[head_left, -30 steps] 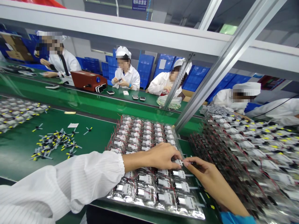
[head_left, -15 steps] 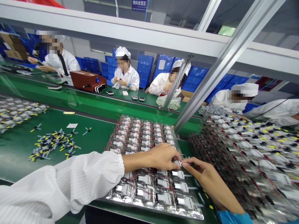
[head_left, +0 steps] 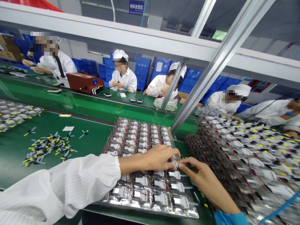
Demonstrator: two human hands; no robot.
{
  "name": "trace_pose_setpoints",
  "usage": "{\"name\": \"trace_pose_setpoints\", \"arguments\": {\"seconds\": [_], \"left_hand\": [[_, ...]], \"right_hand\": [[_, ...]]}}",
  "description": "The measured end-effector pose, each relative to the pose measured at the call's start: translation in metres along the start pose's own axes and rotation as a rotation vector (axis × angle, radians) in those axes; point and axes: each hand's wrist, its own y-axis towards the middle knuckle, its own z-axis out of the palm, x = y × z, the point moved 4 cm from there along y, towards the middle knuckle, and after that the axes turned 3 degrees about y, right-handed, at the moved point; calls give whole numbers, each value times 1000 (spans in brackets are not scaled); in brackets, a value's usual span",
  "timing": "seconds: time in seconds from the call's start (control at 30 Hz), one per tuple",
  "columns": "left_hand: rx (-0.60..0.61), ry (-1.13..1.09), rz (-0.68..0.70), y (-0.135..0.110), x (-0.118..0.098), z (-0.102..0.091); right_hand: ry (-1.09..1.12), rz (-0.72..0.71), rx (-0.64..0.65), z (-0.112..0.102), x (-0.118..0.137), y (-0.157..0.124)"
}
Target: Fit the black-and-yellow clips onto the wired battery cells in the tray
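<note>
The left hand (head_left: 157,158), in a white striped sleeve, and the right hand (head_left: 202,180), with a blue cuff, are held close together, their fingertips almost meeting, above a clear plastic tray (head_left: 150,211) lined with silvery film. The tray is set on a green bench (head_left: 93,137), near its front edge. Rows of small white rectangular modules (head_left: 140,179) with red and black wires are seated in it. The left fingertips (head_left: 172,156) are placed on or just beside one module near the right side of the tray; whether anything is gripped cannot be told. Something small and dark may be pinched by the right fingers (head_left: 185,162), but it is too small to identify.

Every visible pocket appears filled, though how much work remains cannot be judged. A large mass of similar wired trays (head_left: 234,162) is banked up to the right. A loose heap of black-and-yellow cross-shaped parts (head_left: 49,147) is left on the bench. Co-workers in white coats and caps (head_left: 122,78) are seated beyond.
</note>
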Motion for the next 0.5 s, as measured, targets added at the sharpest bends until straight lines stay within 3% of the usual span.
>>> {"name": "trace_pose_setpoints", "arguments": {"seconds": [0.17,0.3,0.4,0.5], "left_hand": [[50,117,107,-5,-4,-8],[54,203,148,-24,-9,-34],[-43,284,14,-62,12,-72],[-215,432,-324,-131,72,-115]], "right_hand": [[-66,32,-290,-32,0,-18],[-102,48,-361,-49,6,-37],[-112,45,-367,-53,10,-47],[-125,37,-392,-54,12,-51]]}}
